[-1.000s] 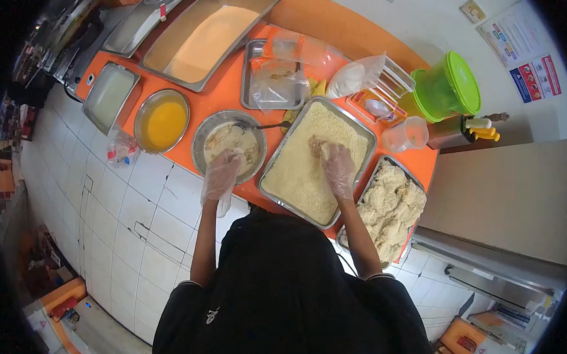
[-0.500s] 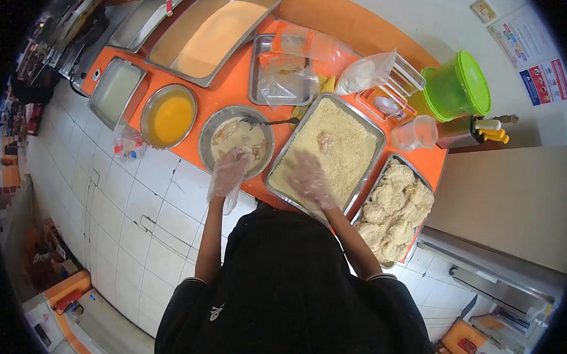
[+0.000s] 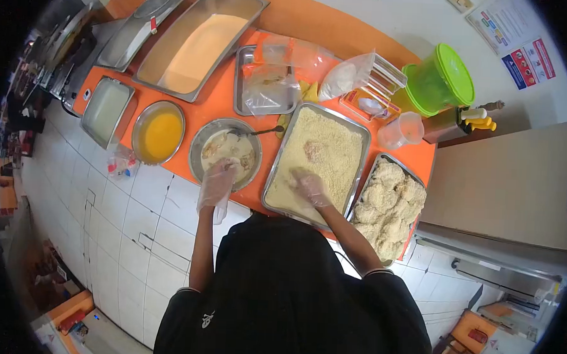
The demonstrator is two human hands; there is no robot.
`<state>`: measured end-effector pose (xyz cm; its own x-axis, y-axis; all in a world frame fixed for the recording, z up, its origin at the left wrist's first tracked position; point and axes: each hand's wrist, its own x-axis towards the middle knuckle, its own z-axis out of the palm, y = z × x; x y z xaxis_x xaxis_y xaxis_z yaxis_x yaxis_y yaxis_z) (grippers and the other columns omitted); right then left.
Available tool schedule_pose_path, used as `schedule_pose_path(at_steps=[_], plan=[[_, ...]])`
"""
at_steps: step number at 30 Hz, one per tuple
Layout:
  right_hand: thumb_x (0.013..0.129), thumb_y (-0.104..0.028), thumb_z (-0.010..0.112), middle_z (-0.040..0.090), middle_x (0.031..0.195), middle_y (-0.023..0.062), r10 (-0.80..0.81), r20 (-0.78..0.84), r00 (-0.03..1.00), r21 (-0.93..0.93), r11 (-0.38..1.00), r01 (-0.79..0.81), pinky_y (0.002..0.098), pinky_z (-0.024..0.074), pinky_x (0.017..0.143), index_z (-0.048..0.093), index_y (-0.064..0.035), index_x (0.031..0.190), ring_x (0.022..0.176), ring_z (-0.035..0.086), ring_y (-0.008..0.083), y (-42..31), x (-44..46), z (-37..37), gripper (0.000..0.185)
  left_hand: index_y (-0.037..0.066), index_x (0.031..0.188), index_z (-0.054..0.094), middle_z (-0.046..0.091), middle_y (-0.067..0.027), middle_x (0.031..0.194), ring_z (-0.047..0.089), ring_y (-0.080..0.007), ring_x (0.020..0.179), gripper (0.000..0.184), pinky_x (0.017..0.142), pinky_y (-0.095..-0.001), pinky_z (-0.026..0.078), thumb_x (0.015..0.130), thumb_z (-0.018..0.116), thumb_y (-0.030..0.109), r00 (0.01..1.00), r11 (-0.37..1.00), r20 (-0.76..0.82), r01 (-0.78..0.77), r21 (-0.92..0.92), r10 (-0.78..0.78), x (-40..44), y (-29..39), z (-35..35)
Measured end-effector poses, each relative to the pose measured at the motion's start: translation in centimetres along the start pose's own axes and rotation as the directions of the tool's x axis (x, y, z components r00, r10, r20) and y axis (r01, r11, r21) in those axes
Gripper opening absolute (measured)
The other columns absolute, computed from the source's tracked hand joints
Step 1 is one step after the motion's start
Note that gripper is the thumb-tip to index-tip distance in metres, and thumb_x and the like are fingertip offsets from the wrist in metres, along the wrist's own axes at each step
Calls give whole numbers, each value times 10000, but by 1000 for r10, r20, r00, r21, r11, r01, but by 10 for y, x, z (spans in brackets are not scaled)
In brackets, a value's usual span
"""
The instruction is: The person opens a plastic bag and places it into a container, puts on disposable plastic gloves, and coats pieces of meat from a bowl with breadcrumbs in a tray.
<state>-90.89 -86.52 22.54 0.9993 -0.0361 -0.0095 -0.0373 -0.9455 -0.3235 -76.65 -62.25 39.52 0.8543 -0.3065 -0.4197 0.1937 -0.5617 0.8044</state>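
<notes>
Both my hands wear clear plastic gloves. My left hand reaches over the near rim of a steel bowl, its fingers bent down at the pale batter and meat pieces. What those fingers hold, if anything, is hidden. My right hand is closed with its fingertips in the breadcrumbs. These fill a metal tray. One meat piece, partly crumbed, lies in them just beyond that hand. A dark-handled utensil rests across the bowl's far rim.
At right, a tray holds several crumbed pieces. A bowl of yellow liquid and steel pans stand left. Behind are a tray with plastic bags, a clear cup, a green-lidded bucket and a knife block.
My right hand, blurred and spread over the crumbs before, now has its fingers drawn together there. My left hand stays at the batter bowl. The whole view has shifted slightly.
</notes>
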Motion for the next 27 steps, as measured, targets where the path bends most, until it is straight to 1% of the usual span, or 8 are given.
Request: schedule_pose_path(at_steps=[5, 6, 7, 14, 18, 23, 25, 27], plan=[[840, -343, 646, 631, 1056, 126, 193, -243, 951, 59, 981, -184, 475, 502, 765, 582, -104, 1194, 917, 624, 337, 9, 29, -66, 432, 53, 1111, 657, 685, -112, 958, 681, -217, 855, 316, 701, -335, 580, 888, 556, 254, 1000, 992, 3, -16, -127, 16, 11, -25, 4], [840, -343, 646, 631, 1056, 126, 194, -231, 954, 60, 981, -184, 475, 502, 765, 582, -104, 1194, 917, 624, 337, 16, 33, -70, 432, 53, 1108, 658, 684, -107, 950, 675, -208, 871, 311, 721, -334, 569, 891, 559, 253, 989, 990, -46, -138, 33, 140, 14, -31, 5], [878, -362, 598, 609, 1146, 139, 211, -168, 963, -39, 975, -220, 469, 482, 846, 553, -107, 1256, 1013, 602, 335, 25, 36, -74, 458, 53, 1106, 659, 683, -102, 943, 669, -198, 888, 307, 742, -333, 558, 894, 562, 253, 960, 947, -73, -251, 199, 270, 17, -35, 4], [958, -426, 440, 317, 1539, 142, 195, -164, 967, -318, 917, -239, 479, 183, 1168, 349, -105, 1478, 1412, 307, 312, 51, 46, -63, 618, 38, 1097, 652, 682, -142, 967, 653, -228, 890, 313, 808, -359, 510, 914, 557, 273, 987, 987, -70, -142, 79, 147, 19, -51, 5], [979, -409, 400, 408, 1483, 144, 197, -328, 924, -218, 936, -277, 500, 207, 1153, 382, -92, 1453, 1373, 364, 327, 58, 80, -84, 570, 29, 1089, 649, 687, -131, 943, 649, -210, 860, 307, 778, -344, 507, 914, 566, 267, 988, 991, -99, -111, 73, 118, 19, -54, -2], [973, -388, 417, 460, 1429, 173, 261, -161, 952, -211, 933, -292, 513, 261, 1117, 439, -68, 1412, 1314, 424, 344, 50, 103, -63, 544, 8, 1079, 646, 682, -123, 893, 637, -187, 813, 289, 751, -316, 501, 906, 589, 233, 984, 988, -116, -123, 96, 134, 25, -73, -3], [971, -387, 420, 474, 1411, 185, 246, -170, 954, -168, 947, -274, 517, 283, 1102, 460, -60, 1396, 1297, 438, 350, 47, 107, -54, 538, 36, 1064, 646, 678, -214, 962, 645, -387, 922, 307, 810, -419, 508, 872, 575, 265, 986, 994, -126, -108, 4, 108, 25, -75, -2], [956, -337, 449, 548, 1292, 196, -122, -342, 932, -346, 938, -5, 505, 341, 1046, 550, -33, 1277, 1218, 485, 361, 34, 102, -40, 454, 36, 1063, 643, 678, -213, 958, 646, -383, 917, 305, 809, -416, 508, 874, 576, 266, 987, 996, -131, -90, 7, 90, 28, -79, 0]])
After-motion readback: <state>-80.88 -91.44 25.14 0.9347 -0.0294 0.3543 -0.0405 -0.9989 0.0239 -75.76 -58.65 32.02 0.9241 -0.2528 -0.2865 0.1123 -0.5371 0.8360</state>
